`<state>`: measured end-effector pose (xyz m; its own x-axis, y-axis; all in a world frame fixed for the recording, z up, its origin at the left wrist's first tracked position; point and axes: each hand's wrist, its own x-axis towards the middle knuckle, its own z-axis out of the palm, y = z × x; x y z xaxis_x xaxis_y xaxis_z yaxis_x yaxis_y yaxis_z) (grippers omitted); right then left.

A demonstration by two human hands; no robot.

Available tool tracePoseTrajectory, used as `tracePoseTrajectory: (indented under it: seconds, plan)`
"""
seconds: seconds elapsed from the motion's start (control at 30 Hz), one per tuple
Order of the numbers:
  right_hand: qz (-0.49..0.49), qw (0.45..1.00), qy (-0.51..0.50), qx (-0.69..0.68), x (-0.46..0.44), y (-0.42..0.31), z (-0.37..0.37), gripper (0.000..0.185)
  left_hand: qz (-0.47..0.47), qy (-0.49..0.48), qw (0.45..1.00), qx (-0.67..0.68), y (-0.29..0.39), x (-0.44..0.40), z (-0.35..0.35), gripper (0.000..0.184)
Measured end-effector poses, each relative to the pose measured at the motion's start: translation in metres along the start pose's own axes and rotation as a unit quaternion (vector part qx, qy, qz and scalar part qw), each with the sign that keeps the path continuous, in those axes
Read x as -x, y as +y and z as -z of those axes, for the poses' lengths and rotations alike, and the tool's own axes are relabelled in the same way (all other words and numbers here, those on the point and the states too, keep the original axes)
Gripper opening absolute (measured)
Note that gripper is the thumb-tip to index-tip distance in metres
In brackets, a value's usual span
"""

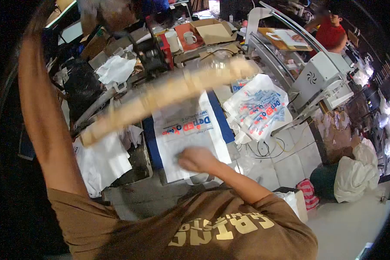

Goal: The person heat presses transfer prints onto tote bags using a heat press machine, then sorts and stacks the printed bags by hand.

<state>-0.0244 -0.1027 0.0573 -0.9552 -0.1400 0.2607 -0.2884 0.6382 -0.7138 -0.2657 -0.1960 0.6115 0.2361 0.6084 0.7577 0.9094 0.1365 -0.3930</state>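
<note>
Brown shirt (169, 229), right grip (197, 159) curled over printed white sheet (177, 141), hold unclear, left grip outside frame

A: Identify the workpiece.
B: White sheet (187, 141), blue-and-red lettering, spread flat beneath the right hand (197, 159); contact indeterminate.
A: State the far end's condition.
B: Partly obscured, beyond the hand, by a slanted, motion-blurred tan bar (160, 97).

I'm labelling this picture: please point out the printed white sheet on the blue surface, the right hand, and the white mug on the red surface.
Printed white sheet (188, 126), head view: on its lettering.
Right hand (197, 160), head view: middle of the blurred hand.
White mug (189, 38), head view: on its outer side.
</note>
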Motion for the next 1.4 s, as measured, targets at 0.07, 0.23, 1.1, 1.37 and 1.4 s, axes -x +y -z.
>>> tracePoseTrajectory:
  seconds: [0.07, 0.23, 1.1, 1.37, 1.4]
  plan:
    - [0.249, 0.967, 0.033, 0.040, 0.024, -0.059, 0.023, 0.016, -0.118, 0.064, 0.990, -0.033, 0.049, 0.036, 0.019, 0.036]
    - [0.478, 0.821, 0.312, 0.001, 0.078, -0.132, 0.094, 0.024, 0.134, 0.162, 0.832, 0.514, 0.304, 0.222, -0.043, 0.018]
    - [0.035, 0.982, 0.170, -0.076, 0.054, -0.081, 0.031, 0.038, 0.337, -0.280, 0.787, 0.435, 0.392, 0.363, -0.130, 0.029]
    - [0.185, 0.978, 0.036, 0.089, 0.044, -0.135, 0.046, 0.053, 0.312, -0.288, 0.836, 0.348, 0.416, 0.334, -0.124, 0.026]
    - [0.248, 0.965, -0.020, 0.087, 0.040, -0.152, 0.045, 0.058, 0.307, -0.298, 0.839, 0.337, 0.419, 0.323, -0.123, 0.024]
